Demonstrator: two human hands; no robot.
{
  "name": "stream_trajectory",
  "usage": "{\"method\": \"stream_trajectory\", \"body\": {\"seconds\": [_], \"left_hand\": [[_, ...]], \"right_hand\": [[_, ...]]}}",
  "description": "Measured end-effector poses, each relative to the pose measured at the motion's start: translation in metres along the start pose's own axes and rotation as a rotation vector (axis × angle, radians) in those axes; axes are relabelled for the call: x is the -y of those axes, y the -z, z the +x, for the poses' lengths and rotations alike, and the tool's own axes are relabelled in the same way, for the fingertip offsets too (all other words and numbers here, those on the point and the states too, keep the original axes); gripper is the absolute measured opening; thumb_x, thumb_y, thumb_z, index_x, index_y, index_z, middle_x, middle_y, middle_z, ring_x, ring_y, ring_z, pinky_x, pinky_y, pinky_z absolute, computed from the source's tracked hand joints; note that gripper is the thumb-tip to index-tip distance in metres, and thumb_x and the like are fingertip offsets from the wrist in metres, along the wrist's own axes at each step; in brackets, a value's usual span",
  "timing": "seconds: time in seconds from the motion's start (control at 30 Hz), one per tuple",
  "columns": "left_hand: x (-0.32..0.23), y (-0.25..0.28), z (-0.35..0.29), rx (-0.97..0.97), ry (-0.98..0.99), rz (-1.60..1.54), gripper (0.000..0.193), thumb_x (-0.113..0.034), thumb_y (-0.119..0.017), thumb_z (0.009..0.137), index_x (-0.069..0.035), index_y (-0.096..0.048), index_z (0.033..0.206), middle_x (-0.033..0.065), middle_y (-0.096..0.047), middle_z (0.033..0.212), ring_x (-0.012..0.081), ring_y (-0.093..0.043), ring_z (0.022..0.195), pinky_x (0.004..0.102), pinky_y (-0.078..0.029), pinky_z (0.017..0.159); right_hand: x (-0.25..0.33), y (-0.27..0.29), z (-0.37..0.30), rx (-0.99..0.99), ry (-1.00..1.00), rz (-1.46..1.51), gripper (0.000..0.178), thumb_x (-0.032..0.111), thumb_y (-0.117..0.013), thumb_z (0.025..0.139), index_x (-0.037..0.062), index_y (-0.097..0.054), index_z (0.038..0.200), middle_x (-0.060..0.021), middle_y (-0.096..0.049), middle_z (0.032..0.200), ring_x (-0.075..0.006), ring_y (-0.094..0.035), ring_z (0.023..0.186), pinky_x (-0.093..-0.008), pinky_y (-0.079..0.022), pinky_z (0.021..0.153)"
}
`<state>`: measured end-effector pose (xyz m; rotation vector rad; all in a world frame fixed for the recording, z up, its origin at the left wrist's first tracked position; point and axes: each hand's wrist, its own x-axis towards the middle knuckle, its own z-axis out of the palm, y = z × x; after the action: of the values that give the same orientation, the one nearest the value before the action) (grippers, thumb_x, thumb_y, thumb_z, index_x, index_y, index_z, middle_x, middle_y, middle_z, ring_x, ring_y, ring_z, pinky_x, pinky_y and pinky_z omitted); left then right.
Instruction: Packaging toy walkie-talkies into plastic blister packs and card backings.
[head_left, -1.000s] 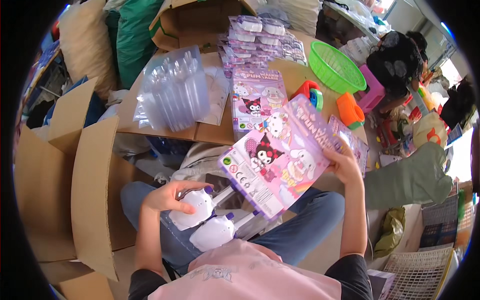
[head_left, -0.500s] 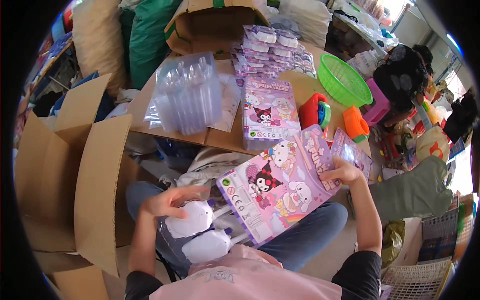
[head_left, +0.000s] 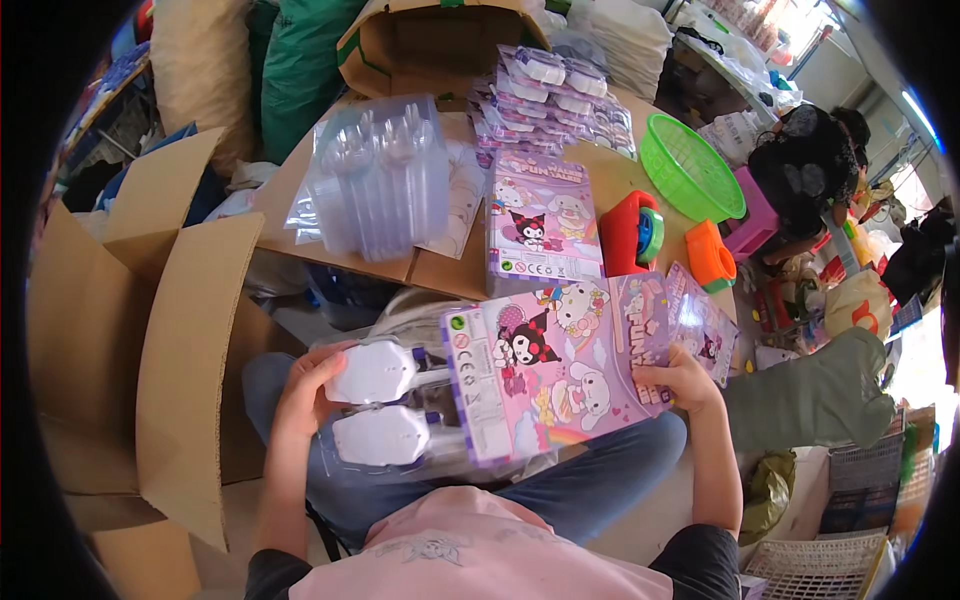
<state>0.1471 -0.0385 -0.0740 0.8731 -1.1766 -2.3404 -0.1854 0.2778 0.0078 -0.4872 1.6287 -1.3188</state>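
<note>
My right hand (head_left: 687, 380) grips the right end of a pink and purple printed backing card (head_left: 540, 365) with cartoon characters, its thumb on the face. The card lies over part of a clear plastic blister (head_left: 440, 467) above my lap. Two white plastic toy pieces (head_left: 375, 372) with dark purple tabs and pale stalks sit in the blister, side by side. My left hand (head_left: 313, 385) is closed round the blister's left edge beside the upper white piece, thumb on top. The stalks' far ends are hidden under the card.
Ahead, the table holds nested clear blisters (head_left: 375, 190), a stack of printed cards (head_left: 540, 220), piled packaged toys (head_left: 535, 95), a red tape dispenser (head_left: 630, 230), an orange one (head_left: 710, 252) and a green basket (head_left: 690, 165). An open cardboard box (head_left: 190, 370) stands at left.
The card has turned more level, and the blister has swung up with it. My left hand has moved from lying over the white pieces to gripping the blister's left edge.
</note>
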Motion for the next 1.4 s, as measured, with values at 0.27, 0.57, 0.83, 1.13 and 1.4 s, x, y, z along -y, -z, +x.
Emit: {"method": "stream_trajectory", "body": {"seconds": [0.27,0.57,0.83,1.13,1.4], "left_hand": [[-0.012,-0.012,0.009,-0.03,0.03,0.083,0.03,-0.017,-0.064,0.08,-0.002,-0.063,0.105,0.0096,-0.065,0.095,0.0199,-0.065,0.081,0.0371,-0.057,0.065],[-0.017,-0.016,0.011,-0.021,0.018,0.112,0.028,-0.017,-0.064,0.079,-0.001,-0.064,0.103,0.01,-0.065,0.094,0.0211,-0.063,0.084,0.0406,-0.057,0.065],[-0.03,-0.011,0.012,0.027,-0.054,0.143,0.029,-0.015,-0.065,0.077,-0.001,-0.065,0.102,0.0084,-0.066,0.088,0.0165,-0.064,0.079,0.0315,-0.055,0.062],[-0.037,-0.014,0.024,0.022,-0.109,0.241,0.024,-0.018,-0.063,0.079,-0.004,-0.068,0.097,0.0067,-0.066,0.087,0.0146,-0.063,0.079,0.027,-0.053,0.064],[-0.024,-0.015,0.022,0.327,-0.291,-0.16,0.057,-0.027,-0.055,0.086,-0.008,-0.034,0.135,0.0099,-0.05,0.122,0.0199,-0.053,0.107,0.0312,-0.046,0.088]], "right_hand": [[-0.008,0.01,-0.009,-0.018,-0.093,-0.043,0.033,0.0,-0.067,0.073,-0.0009,-0.058,0.106,-0.0065,-0.064,0.097,-0.0145,-0.062,0.083,-0.0283,-0.051,0.074],[-0.008,0.019,-0.01,0.05,-0.112,-0.013,0.033,0.001,-0.067,0.075,-0.0011,-0.058,0.107,-0.0066,-0.063,0.096,-0.0145,-0.061,0.082,-0.0283,-0.051,0.073],[-0.011,0.01,-0.011,0.083,-0.141,0.022,0.035,-0.001,-0.068,0.072,0.001,-0.059,0.106,-0.0057,-0.063,0.099,-0.0144,-0.061,0.087,-0.0301,-0.05,0.079],[-0.008,0.017,-0.012,0.064,-0.135,-0.046,0.036,-0.002,-0.066,0.072,0.0014,-0.057,0.107,-0.0038,-0.062,0.097,-0.0124,-0.059,0.086,-0.028,-0.049,0.076],[-0.005,0.001,-0.012,-0.158,0.14,0.074,0.032,-0.001,-0.062,0.076,-0.0009,-0.055,0.107,-0.0073,-0.063,0.093,-0.0136,-0.062,0.078,-0.0279,-0.051,0.071]]}}
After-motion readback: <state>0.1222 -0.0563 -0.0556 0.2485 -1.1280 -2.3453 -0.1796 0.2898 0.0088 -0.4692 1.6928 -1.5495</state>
